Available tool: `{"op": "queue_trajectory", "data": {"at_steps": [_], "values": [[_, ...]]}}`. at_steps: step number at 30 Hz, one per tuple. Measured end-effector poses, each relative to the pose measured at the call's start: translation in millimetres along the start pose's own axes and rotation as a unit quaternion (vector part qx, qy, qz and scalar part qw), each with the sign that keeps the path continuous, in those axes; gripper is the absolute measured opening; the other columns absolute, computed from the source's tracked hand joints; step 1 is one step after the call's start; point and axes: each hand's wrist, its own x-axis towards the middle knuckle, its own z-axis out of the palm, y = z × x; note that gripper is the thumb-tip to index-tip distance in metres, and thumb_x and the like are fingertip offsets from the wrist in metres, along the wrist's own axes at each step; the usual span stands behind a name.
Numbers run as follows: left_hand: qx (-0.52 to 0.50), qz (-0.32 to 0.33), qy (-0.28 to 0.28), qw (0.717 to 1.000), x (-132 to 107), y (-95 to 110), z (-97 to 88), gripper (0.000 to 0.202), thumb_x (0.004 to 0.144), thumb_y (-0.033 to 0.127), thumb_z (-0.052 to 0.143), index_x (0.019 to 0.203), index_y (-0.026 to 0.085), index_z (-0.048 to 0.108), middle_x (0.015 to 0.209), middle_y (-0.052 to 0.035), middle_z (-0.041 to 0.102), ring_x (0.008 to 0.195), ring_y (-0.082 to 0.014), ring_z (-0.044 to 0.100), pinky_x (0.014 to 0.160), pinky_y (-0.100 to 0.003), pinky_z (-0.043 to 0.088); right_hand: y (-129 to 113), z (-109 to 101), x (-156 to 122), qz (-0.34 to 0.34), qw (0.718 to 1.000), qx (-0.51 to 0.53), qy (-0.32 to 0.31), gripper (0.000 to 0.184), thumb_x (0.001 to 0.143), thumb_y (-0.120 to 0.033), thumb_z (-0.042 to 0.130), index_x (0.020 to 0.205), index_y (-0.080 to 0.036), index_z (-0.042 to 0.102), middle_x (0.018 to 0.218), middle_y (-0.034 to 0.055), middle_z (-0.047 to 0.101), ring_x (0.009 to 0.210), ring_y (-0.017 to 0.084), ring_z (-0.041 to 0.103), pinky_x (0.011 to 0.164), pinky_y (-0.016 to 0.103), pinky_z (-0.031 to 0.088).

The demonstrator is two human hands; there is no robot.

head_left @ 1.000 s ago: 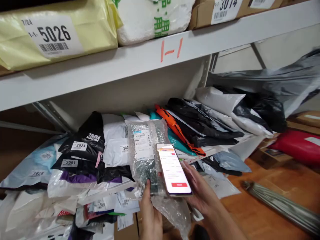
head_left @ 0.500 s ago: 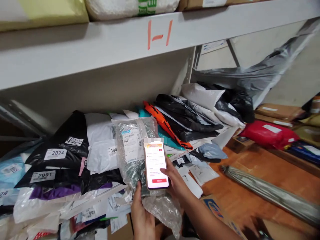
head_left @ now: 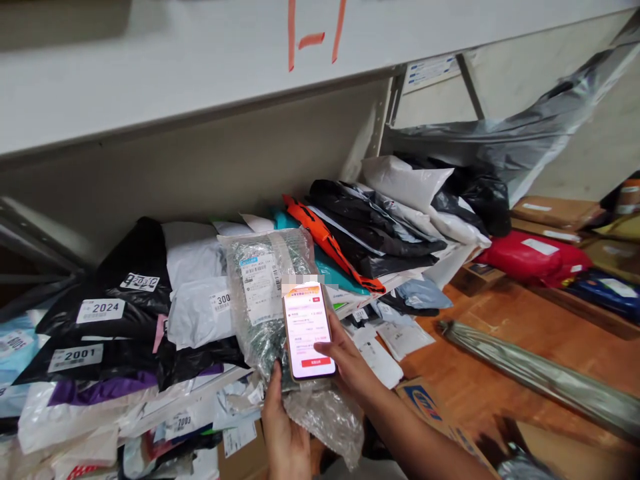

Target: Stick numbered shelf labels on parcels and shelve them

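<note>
My right hand [head_left: 345, 357] is closed round a smartphone [head_left: 307, 333], its thumb over the lit screen, which shows lines of text and a red button at the bottom. Behind and below the phone is a parcel in clear plastic wrap [head_left: 260, 287], with a white barcode label and dark green contents. My left hand [head_left: 284, 420] grips its lower part, thumb on top. The fingers under the parcel are hidden. The parcel's loose clear plastic [head_left: 330, 427] hangs down between my forearms.
A shelf holds many bagged parcels, including a black one [head_left: 115, 280] with number labels and an orange one [head_left: 330, 243]. The white upper shelf beam [head_left: 200, 67] crosses above. On the floor lie a long wrapped bundle [head_left: 540, 377], a red parcel [head_left: 535, 257] and cardboard boxes [head_left: 425, 407].
The view has tipped down a little, so the upper shelf's goods have left the picture. The phone has shifted slightly left over the parcel. Both hands keep their hold.
</note>
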Motion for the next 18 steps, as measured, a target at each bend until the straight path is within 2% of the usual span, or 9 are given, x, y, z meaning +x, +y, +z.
{"op": "queue_trajectory", "data": {"at_steps": [7, 13, 18], "values": [[-0.032, -0.024, -0.036, 0.999, 0.4, 0.1, 3.8, 0.023, 0.088, 0.025, 0.059, 0.09, 0.01, 0.077, 0.089, -0.0147, 0.077, 0.079, -0.0268, 0.074, 0.08, -0.041, 0.059, 0.1, -1.1, 1.7, 0.019, 0.999, -0.013, 0.022, 0.063, 0.066, -0.025, 0.072, 0.125, -0.03, 0.047, 0.118, 0.003, 0.068, 0.099, 0.026, 0.067, 0.085, 0.043, 0.051], [-0.046, -0.034, -0.043, 0.997, -2.0, -0.3, 6.2, 0.022, 0.088, 0.025, 0.059, 0.087, 0.013, 0.078, 0.088, -0.0122, 0.078, 0.079, -0.0245, 0.074, 0.082, -0.038, 0.059, -2.0, 2.0, 1.9, 0.021, 0.999, -0.016, 0.035, 0.063, 0.064, -0.026, 0.073, 0.122, -0.031, 0.049, 0.117, 0.0025, 0.068, 0.1, 0.026, 0.065, 0.086, 0.043, 0.049], [-0.041, -0.04, -0.039, 0.998, -1.6, 0.9, 6.4, 0.022, 0.088, 0.025, 0.059, 0.089, 0.014, 0.078, 0.09, -0.0123, 0.077, 0.082, -0.0261, 0.074, 0.089, -0.044, 0.056, -1.1, 2.7, 1.1, 0.031, 0.999, -0.008, 0.031, 0.063, 0.065, -0.027, 0.073, 0.123, -0.031, 0.048, 0.114, 0.0029, 0.069, 0.096, 0.027, 0.067, 0.085, 0.044, 0.05]]}}
